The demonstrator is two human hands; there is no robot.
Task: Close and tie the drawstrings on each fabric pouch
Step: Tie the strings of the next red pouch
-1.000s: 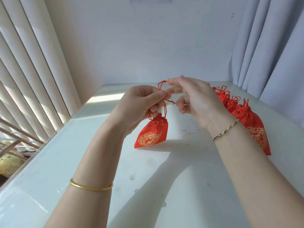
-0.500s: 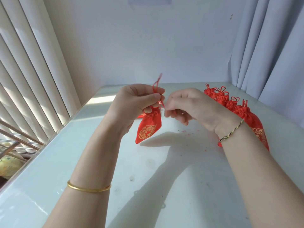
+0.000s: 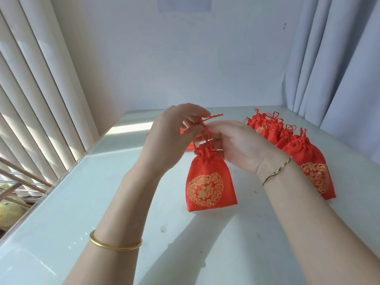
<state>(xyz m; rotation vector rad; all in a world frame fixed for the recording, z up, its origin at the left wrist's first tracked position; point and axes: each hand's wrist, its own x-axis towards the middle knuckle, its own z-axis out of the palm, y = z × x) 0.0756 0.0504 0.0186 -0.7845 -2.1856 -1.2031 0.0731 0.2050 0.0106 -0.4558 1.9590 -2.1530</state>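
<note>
While pouch [image 3: 209, 182] hangs straight below your grips, long axis vertical, base near table [image 3: 102, 192]: left hand [image 3: 170, 136] pinches drawstring [image 3: 207, 133] above gathered neck; right hand [image 3: 236, 145] curls round same drawstring, nearer neck. Tied pouches [image 3: 304, 157] lie to right.

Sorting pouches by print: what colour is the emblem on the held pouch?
Gold, on the red pouch; shows best in the head view.

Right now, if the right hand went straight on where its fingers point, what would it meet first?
Probably the left hand, which pinches the drawstring just ahead of those fingers; depth is unclear.
</note>
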